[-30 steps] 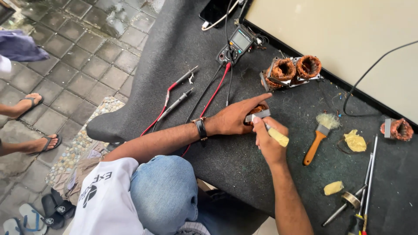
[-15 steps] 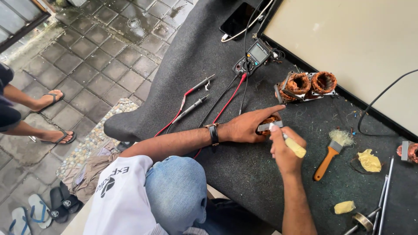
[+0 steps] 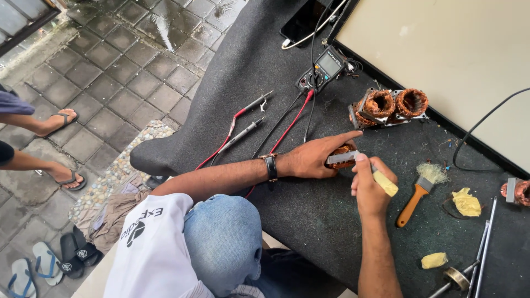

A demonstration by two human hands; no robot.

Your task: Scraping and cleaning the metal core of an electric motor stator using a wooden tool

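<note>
My left hand (image 3: pixel 317 156) rests on the dark felt-covered table (image 3: pixel 309 221) and grips a small copper-wound motor coil (image 3: pixel 343 150) with a grey metal core. My right hand (image 3: pixel 369 187) is closed around a yellow-handled tool (image 3: pixel 385 182) whose tip meets the coil. A black watch sits on my left wrist. My blue-jeaned knee and white shirt fill the bottom of the view.
A multimeter (image 3: pixel 326 66) with red and black probes (image 3: pixel 245 124) lies beyond my hands. A double copper stator (image 3: pixel 391 105), a wooden brush (image 3: pixel 418 190), yellow rags (image 3: pixel 466 201), metal rods (image 3: pixel 483 243) and a beige board (image 3: pixel 452 60) lie right. Another person's sandalled feet (image 3: pixel 61 121) stand on the tiled floor.
The view has shifted slightly; both hands stay on the coil, with the right hand's tool still working at its end.
</note>
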